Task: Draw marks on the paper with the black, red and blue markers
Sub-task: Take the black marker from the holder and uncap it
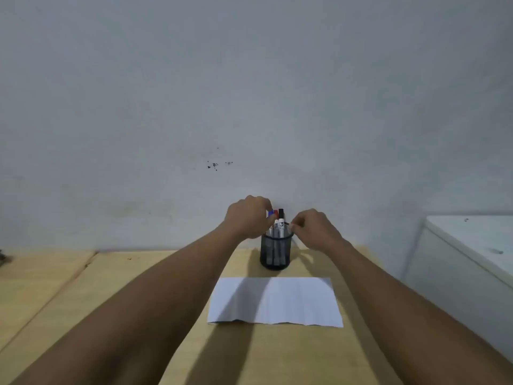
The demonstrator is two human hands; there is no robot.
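Above one paper (274, 301), three markers (277, 226) fill one cup (273, 254); left fingers (268, 211) pinch blue.

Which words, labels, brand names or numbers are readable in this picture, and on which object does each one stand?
No text can be read.
Marker labels: the black marker, red marker and blue marker in the mesh pen cup carry dark print on their white barrels, too small and blurred to read.
Paper: blank, no writing.
Wall: only dark specks, not letters.
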